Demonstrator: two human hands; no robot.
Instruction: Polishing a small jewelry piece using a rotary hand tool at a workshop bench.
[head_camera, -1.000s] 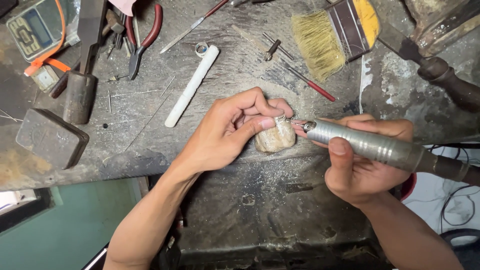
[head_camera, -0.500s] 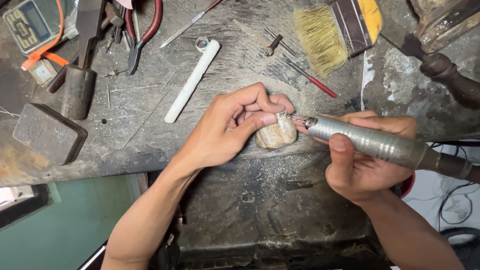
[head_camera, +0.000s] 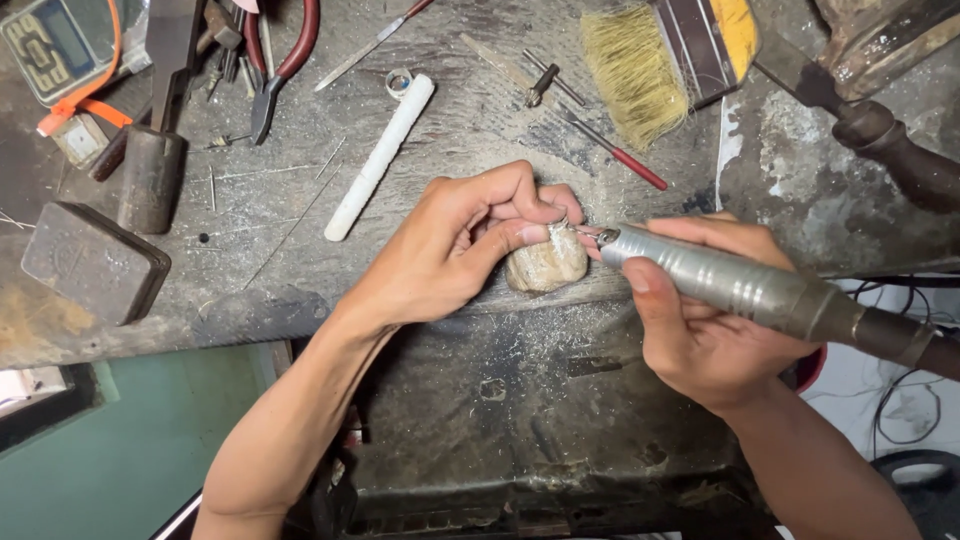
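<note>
Our left hand (head_camera: 455, 245) lies palm down, wrist low, its forearm running up from the lower left. Its thumb and forefinger are pinched together at the tips, the other fingers curled beside them. Our right hand (head_camera: 700, 320) comes in from the lower right, fingers wrapped in a closed grip, thumb laid straight along the top and pointing toward the left hand's pinched fingertips, which sit just beside it.
</note>
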